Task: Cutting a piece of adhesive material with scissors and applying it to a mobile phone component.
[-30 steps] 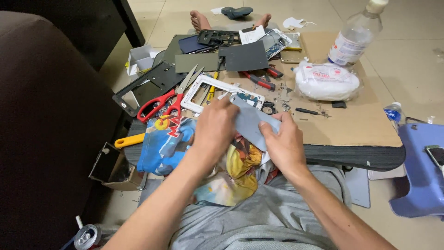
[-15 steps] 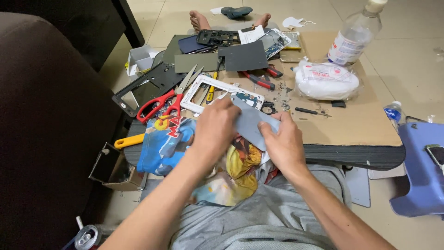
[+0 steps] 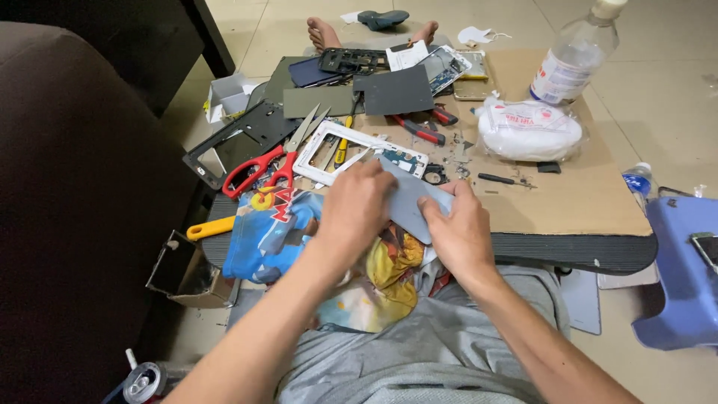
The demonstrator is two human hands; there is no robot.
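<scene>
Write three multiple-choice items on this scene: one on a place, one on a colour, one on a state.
1. Where do the scissors lie?
A. left of the white frame
B. on the blue stool
C. beside the bottle

2. What colour are the scissors' handles?
A. green
B. red
C. white

3. How is the grey panel held?
A. lying free on the cardboard
C. by the right hand alone
B. by both hands

Answers:
1. A, the scissors sit just left of the white frame, blades pointing toward it.
2. B, both loops are red.
3. B, the left hand and right hand each grip an end of the panel over the lap.
</scene>
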